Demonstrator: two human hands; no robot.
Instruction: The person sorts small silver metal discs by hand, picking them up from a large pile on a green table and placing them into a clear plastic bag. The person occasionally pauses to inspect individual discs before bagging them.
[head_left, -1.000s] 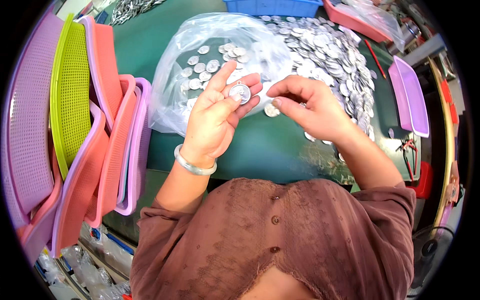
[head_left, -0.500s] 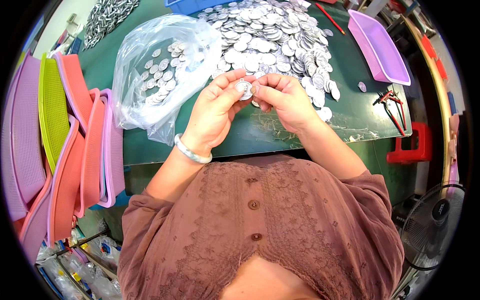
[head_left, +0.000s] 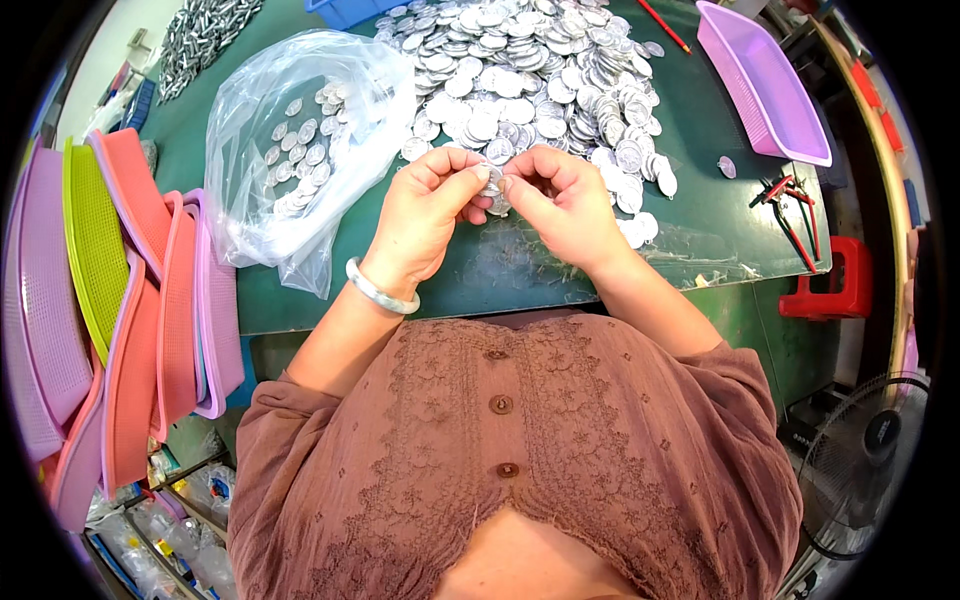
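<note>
Between my two hands is a round silver medal (head_left: 491,181), held over the near part of the green table. My left hand (head_left: 430,205), with a pale bangle on its wrist, pinches the medal between thumb and fingers. From the other side my right hand (head_left: 563,203) has thumb and fingertips closed on the medal's edge. Fingers cover part of the medal. Just beyond lies a big heap of similar silver medals (head_left: 520,75). Left of my hands, a clear plastic bag (head_left: 235,225) holds several more medals.
Stacked pink, purple and green baskets (head_left: 130,300) stand at the left. On the right are a purple basket (head_left: 760,80), red-handled pliers (head_left: 795,220), a red stool (head_left: 840,285) and a fan (head_left: 870,460). Small metal pieces (head_left: 205,45) lie heaped at the far left.
My fingers have shifted on the medal, which now shows less of its face. The whole view has moved slightly; table items appear a little displaced.
</note>
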